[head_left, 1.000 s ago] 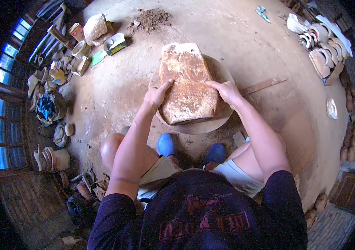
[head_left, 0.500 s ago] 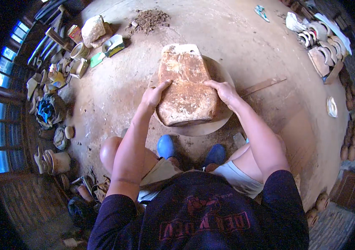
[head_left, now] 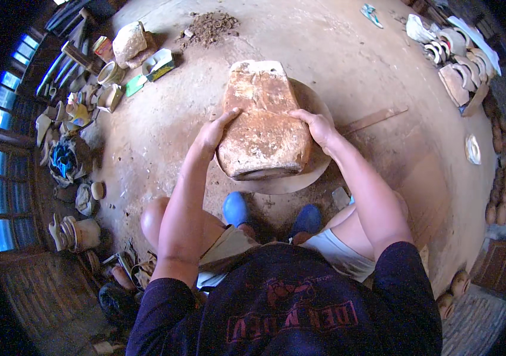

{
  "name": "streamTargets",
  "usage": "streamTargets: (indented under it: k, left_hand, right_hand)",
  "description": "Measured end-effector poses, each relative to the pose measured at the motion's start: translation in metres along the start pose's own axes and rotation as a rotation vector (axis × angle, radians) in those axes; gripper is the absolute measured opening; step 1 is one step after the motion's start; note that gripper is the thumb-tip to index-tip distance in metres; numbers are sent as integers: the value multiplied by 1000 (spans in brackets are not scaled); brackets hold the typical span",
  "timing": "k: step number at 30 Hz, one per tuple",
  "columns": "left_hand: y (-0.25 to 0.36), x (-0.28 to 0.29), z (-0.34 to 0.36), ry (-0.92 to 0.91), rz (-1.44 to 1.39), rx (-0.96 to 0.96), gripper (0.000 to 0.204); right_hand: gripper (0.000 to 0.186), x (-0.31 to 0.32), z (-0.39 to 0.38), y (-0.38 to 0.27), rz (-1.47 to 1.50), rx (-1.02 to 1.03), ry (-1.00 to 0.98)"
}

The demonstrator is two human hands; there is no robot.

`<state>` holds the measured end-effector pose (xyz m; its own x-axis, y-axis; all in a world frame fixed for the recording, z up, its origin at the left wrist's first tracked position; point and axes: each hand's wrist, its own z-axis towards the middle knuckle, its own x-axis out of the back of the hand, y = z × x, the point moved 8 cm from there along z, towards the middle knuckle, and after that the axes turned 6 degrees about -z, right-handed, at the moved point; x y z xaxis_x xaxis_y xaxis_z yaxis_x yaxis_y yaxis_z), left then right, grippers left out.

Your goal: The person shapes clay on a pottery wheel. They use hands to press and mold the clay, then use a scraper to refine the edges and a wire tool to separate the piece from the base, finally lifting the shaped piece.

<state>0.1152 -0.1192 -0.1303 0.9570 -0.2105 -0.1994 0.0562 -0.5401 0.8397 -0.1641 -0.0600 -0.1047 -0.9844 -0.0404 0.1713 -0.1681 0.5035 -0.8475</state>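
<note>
The big reddish clay block (head_left: 263, 121) lies flat between the two hands, on a round board (head_left: 315, 172) that rests on the dusty floor (head_left: 164, 142) just ahead of the person's blue shoes (head_left: 235, 207). The left hand (head_left: 216, 132) is pressed open-palmed against the block's left flank, fingers spread along the edge. The right hand (head_left: 318, 126) curls over the right flank with fingers bent onto the top. Neither closes round it; the block is far too wide, so this is a squeeze from both sides, not a grasp.

To do this well, I would judge that the pressure from the two palms should be even, so the block does not skid off the board toward the weaker side. Keeping the wrists low and the elbows in would let body weight do the work. The near end looks slightly lifted or undercut, though the lens bends it and I cannot be sure; if so, settle it flat first.

A thin wooden stick (head_left: 373, 120) lies just beyond the right hand, and loose earth (head_left: 210, 26) is heaped well past the block.
</note>
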Motion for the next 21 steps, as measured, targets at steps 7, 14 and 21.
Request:
streamTargets:
  k: [7,14,21]
  left_hand:
    - [5,-4,-10,-8,-43,-1,58]
    - [11,-5,-20,-1,-96,-80,61]
    - [12,2,-26,123,-46,-89,65]
  right_hand:
    - [66,-2,-6,-2,-56,73,45]
    - [59,-4,-12,-4,51,132,136]
    - [47,-6,-12,-6,137,98,65]
